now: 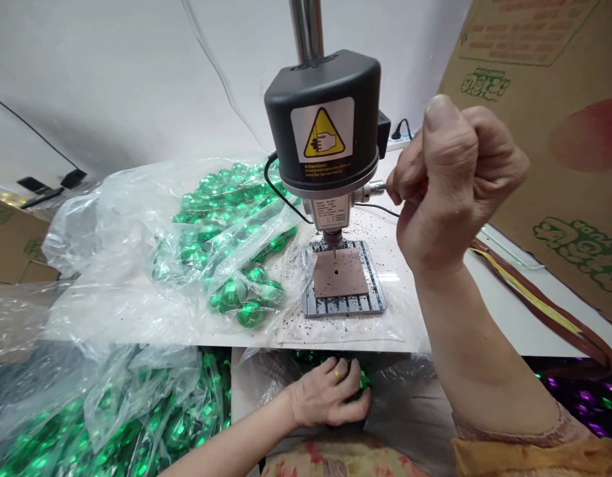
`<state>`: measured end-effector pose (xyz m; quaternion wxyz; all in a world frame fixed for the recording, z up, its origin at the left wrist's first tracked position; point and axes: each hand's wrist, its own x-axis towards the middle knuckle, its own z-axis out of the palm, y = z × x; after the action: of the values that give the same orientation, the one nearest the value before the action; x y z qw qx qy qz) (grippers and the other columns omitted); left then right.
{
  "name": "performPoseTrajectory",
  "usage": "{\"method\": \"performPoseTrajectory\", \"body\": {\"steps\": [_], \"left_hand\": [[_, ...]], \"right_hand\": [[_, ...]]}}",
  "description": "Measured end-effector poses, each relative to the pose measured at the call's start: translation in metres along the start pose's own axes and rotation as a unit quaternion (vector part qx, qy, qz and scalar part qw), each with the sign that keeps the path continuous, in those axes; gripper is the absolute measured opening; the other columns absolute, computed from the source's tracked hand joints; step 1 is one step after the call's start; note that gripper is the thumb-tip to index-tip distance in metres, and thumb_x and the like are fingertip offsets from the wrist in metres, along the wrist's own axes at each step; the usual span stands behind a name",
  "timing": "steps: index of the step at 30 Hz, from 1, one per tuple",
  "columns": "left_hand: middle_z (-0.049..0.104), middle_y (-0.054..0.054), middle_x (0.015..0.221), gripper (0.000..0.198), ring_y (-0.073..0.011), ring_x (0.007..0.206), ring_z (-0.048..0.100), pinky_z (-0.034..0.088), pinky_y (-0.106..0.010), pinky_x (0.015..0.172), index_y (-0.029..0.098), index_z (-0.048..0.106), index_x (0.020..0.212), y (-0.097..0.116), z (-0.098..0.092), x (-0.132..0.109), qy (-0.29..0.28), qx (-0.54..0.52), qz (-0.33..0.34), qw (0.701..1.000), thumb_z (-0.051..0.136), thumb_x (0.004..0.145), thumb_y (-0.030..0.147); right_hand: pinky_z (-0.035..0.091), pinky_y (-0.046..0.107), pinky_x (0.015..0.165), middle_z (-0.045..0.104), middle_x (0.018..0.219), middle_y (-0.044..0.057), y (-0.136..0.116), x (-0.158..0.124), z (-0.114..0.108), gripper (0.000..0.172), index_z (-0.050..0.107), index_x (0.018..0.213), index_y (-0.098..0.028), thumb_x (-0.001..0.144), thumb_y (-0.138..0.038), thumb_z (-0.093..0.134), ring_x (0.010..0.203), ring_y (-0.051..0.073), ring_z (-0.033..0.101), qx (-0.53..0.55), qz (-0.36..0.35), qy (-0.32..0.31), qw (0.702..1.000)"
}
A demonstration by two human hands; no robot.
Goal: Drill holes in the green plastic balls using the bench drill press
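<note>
A small bench drill press (322, 119) with a black motor housing stands in front of me, its bit above a brown board (328, 281) with a dark hole. The board rests on a slotted metal base (378, 306) strewn with dark shavings. My right hand (450, 179) is closed in a fist at the side hub of the press, around its feed handle, which the fingers mostly hide. Below the table edge, in my lap, the fingers of my left hand (330, 394) curl over a shiny green ball (364, 380). Only part of that ball shows.
Clear plastic bags of green faceted balls (251, 311) lie left of the press. More bagged green balls (122, 430) fill the lower left. A cardboard box (559, 179) stands at the right, with a brown strap (549, 291) beside it. Purple shiny balls (589, 401) show at the lower right.
</note>
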<state>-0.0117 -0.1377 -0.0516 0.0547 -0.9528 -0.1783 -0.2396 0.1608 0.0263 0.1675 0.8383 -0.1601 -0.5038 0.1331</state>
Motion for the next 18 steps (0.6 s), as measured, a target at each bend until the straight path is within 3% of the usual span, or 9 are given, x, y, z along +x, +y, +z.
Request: {"method": "performPoseTrajectory", "body": {"steps": [2,4,6,8,10,11,13,15,18], "left_hand": [[0.074,-0.012,0.109,0.026,-0.0229,0.091,0.071,0.058,-0.032,0.071,0.023,0.063,0.113,0.001,-0.002,-0.006,-0.008,0.034,-0.013,0.999,0.067,0.091,0.037],[0.073,-0.012,0.106,0.031,-0.0216,0.093,0.07,0.057,-0.032,0.076,0.019,0.061,0.114,-0.012,-0.01,-0.003,0.044,0.025,-0.022,0.998,0.06,0.096,0.045],[0.073,-0.01,0.098,0.021,-0.02,0.09,0.07,0.056,-0.031,0.076,0.018,0.059,0.113,-0.038,-0.021,0.006,0.097,0.01,-0.06,0.993,0.055,0.099,0.034],[0.071,-0.007,0.087,0.017,-0.0188,0.083,0.069,0.054,-0.03,0.073,0.019,0.058,0.109,-0.075,-0.034,0.02,0.104,0.031,-0.188,0.976,0.049,0.097,0.013],[0.071,-0.008,0.089,0.022,-0.0215,0.085,0.07,0.054,-0.033,0.076,0.019,0.06,0.105,-0.116,-0.046,0.035,0.037,0.084,-0.363,0.927,0.045,0.094,0.007],[0.071,-0.01,0.09,0.022,-0.024,0.086,0.07,0.054,-0.035,0.077,0.018,0.06,0.105,-0.136,-0.051,0.042,-0.025,0.11,-0.436,0.893,0.045,0.093,0.007],[0.071,-0.016,0.099,0.025,-0.0304,0.095,0.069,0.054,-0.039,0.079,0.014,0.061,0.108,-0.167,-0.059,0.052,-0.138,0.161,-0.533,0.819,0.044,0.092,0.006],[0.068,-0.022,0.111,0.026,-0.0355,0.104,0.067,0.054,-0.043,0.082,0.011,0.06,0.113,-0.189,-0.064,0.058,-0.199,0.206,-0.572,0.769,0.044,0.093,0.008],[0.064,-0.025,0.123,0.029,-0.0384,0.111,0.064,0.053,-0.046,0.088,0.01,0.057,0.122,-0.208,-0.064,0.057,-0.204,0.227,-0.574,0.76,0.051,0.095,0.018]], "right_hand": [[0.028,0.028,0.043,0.034,0.046,-0.008,0.001,0.0,0.0,0.043,0.037,0.056,-0.023,0.091,-0.027,0.062,0.039,0.006,0.031,0.007,-0.008,0.005,1.0],[0.026,0.029,0.042,0.033,0.045,-0.008,0.002,0.0,0.001,0.044,0.037,0.055,-0.023,0.09,-0.029,0.064,0.039,0.007,0.03,0.015,-0.006,0.007,1.0],[0.025,0.029,0.041,0.033,0.045,-0.007,0.001,-0.001,0.003,0.045,0.037,0.054,-0.023,0.089,-0.029,0.064,0.039,0.008,0.031,0.008,-0.001,0.017,1.0],[0.024,0.03,0.041,0.032,0.045,-0.006,-0.001,-0.003,0.003,0.046,0.036,0.054,-0.023,0.09,-0.029,0.062,0.039,0.008,0.031,-0.004,-0.001,0.024,1.0],[0.025,0.03,0.041,0.033,0.045,-0.006,-0.003,-0.004,0.003,0.046,0.035,0.054,-0.023,0.09,-0.03,0.062,0.039,0.008,0.032,-0.019,0.001,0.023,1.0],[0.025,0.03,0.041,0.033,0.045,-0.006,-0.003,-0.004,0.002,0.047,0.035,0.054,-0.023,0.09,-0.031,0.062,0.039,0.008,0.032,-0.026,0.003,0.022,0.999],[0.026,0.03,0.041,0.034,0.046,-0.006,-0.003,-0.004,0.0,0.047,0.035,0.054,-0.023,0.09,-0.033,0.063,0.04,0.008,0.033,-0.028,0.007,0.016,0.999],[0.026,0.031,0.042,0.034,0.046,-0.006,-0.002,-0.004,-0.001,0.048,0.035,0.054,-0.022,0.09,-0.034,0.064,0.04,0.008,0.033,-0.023,0.01,0.014,1.0],[0.026,0.031,0.043,0.034,0.046,-0.006,-0.003,-0.005,-0.001,0.048,0.035,0.053,-0.022,0.09,-0.034,0.063,0.04,0.008,0.034,-0.017,0.018,0.012,1.0]]}}
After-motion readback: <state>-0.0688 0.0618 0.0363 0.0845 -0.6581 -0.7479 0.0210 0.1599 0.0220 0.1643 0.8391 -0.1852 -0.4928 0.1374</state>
